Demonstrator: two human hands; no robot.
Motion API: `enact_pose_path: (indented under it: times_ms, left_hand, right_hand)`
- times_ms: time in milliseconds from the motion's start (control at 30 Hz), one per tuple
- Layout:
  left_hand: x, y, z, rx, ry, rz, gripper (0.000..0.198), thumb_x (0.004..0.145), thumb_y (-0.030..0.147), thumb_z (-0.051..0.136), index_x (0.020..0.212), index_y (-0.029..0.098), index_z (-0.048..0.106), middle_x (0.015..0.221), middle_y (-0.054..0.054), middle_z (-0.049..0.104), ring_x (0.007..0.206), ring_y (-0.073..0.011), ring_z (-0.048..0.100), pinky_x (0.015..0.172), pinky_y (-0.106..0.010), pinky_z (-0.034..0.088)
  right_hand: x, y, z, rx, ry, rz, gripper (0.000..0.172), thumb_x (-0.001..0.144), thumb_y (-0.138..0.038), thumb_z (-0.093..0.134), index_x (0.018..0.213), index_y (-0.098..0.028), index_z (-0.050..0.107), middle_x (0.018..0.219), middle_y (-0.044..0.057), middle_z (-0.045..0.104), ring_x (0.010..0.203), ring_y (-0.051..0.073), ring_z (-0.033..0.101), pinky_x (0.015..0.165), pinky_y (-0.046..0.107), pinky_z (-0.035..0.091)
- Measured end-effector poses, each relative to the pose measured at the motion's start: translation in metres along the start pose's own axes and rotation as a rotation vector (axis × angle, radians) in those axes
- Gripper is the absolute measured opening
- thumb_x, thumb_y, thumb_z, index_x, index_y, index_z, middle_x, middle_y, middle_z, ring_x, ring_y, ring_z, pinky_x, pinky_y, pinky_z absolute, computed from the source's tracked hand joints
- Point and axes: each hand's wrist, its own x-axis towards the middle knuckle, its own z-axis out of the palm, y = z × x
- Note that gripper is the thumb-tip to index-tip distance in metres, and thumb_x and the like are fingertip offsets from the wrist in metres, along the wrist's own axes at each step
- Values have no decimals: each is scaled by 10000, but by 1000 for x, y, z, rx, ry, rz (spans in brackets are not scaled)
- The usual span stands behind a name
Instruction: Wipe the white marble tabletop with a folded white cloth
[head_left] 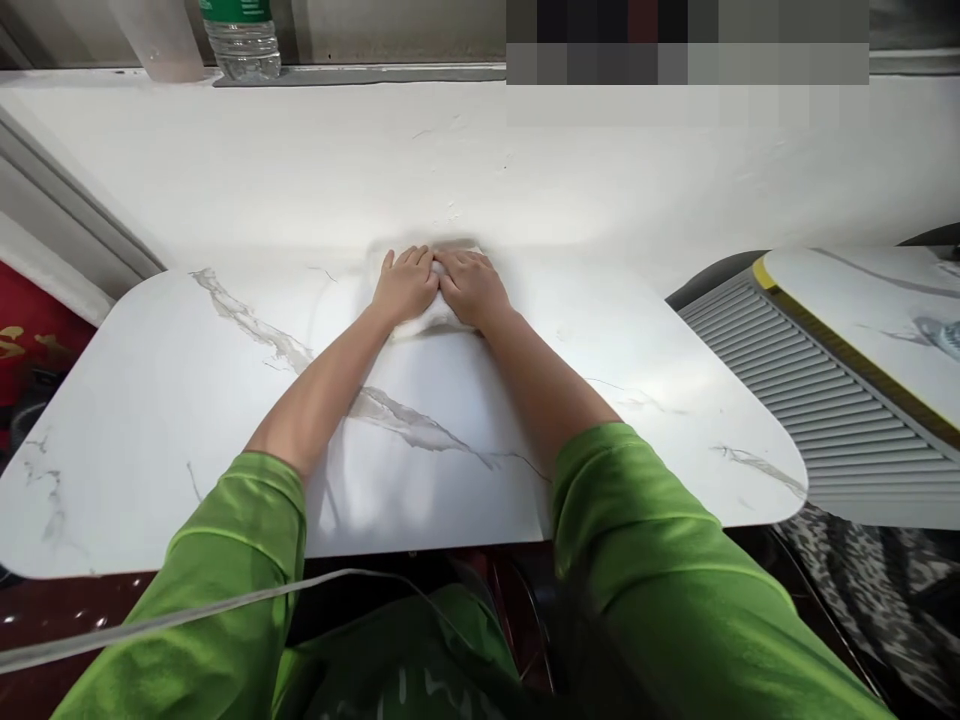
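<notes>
A white folded cloth (435, 322) lies on the marble-patterned table (225, 400), at its back edge by the white wall. My left hand (407, 283) rests palm down on the left part of the cloth, its fingers stretched forward and the outer one apart. On the right part, my right hand (472, 285) also lies palm down with its fingers extended. Both hands are side by side, touching or nearly touching at the thumbs. Most of the cloth is hidden beneath them.
A water bottle (244, 40) with a green label and a translucent cup (161, 40) stand on the ledge above the wall. A grey ribbed panel (810, 390) and another marble-patterned tabletop (885, 310) are at the right. A pale strap (187, 610) crosses below the table edge.
</notes>
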Motion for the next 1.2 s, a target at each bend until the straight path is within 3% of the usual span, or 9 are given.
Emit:
enact_pose_path:
  times_ms: [167, 333, 500, 633, 767, 900, 1067, 1200]
  left_hand:
    - [-48, 14, -9, 58, -41, -9, 541, 1002, 187, 248, 1521, 79, 354, 1607, -118, 338, 1500, -226, 275, 1247, -463, 135]
    - [-122, 31, -17, 73, -72, 77, 538, 1004, 204, 260, 1518, 73, 353, 1606, -124, 337, 1499, -220, 279, 1249, -466, 135]
    - [-195, 44, -22, 38, -94, 132, 545, 1002, 244, 276, 1520, 97, 361, 1600, -126, 348, 1505, -222, 268, 1251, -479, 136]
    - [-224, 47, -27, 14, -91, 138, 557, 996, 255, 281, 1524, 95, 357, 1603, -122, 340, 1508, -221, 262, 1256, -479, 129]
    - [-219, 47, -32, 29, -137, 56, 566, 990, 221, 259, 1529, 67, 335, 1613, -139, 313, 1515, -226, 244, 1257, -496, 106]
    - [-193, 33, -32, 51, -134, -1, 567, 991, 207, 258, 1525, 30, 322, 1614, -165, 300, 1519, -246, 231, 1252, -499, 112]
    - [-141, -2, -27, 54, -12, -31, 516, 992, 192, 278, 1475, 64, 407, 1574, -157, 390, 1482, -242, 316, 1232, -497, 171]
    - [-90, -30, -24, 25, 45, -64, 461, 984, 199, 317, 1399, 95, 490, 1520, -144, 471, 1434, -235, 387, 1220, -476, 201]
  right_hand:
    - [-41, -30, -16, -55, -42, -12, 522, 945, -214, 289, 1387, -56, 516, 1438, 182, 552, 1326, 297, 485, 1127, 468, 328]
    - [-115, -69, -31, -84, -46, -23, 544, 935, -226, 298, 1398, -27, 502, 1458, 194, 530, 1362, 305, 454, 1145, 470, 307]
    - [-188, -103, -43, -35, 8, -80, 544, 939, -265, 304, 1425, -106, 487, 1449, 163, 546, 1361, 295, 467, 1135, 490, 325]
    - [-208, -114, -52, -1, 20, -140, 518, 931, -294, 338, 1386, -124, 519, 1409, 175, 575, 1297, 315, 515, 1077, 497, 383]
    - [-188, -110, -51, 13, -15, -176, 484, 888, -279, 386, 1328, -169, 555, 1324, 154, 624, 1205, 328, 552, 1012, 493, 419]
    - [-149, -102, -39, 11, -44, -205, 477, 887, -230, 355, 1311, -145, 556, 1338, 157, 608, 1236, 312, 528, 1049, 469, 389]
    - [-83, -88, -16, 29, -77, -212, 447, 909, -199, 320, 1266, -133, 581, 1338, 163, 609, 1220, 301, 537, 1051, 466, 386]
    - [-27, -70, 8, 71, -33, -178, 417, 923, -201, 307, 1206, -166, 610, 1299, 146, 630, 1192, 298, 539, 1037, 488, 388]
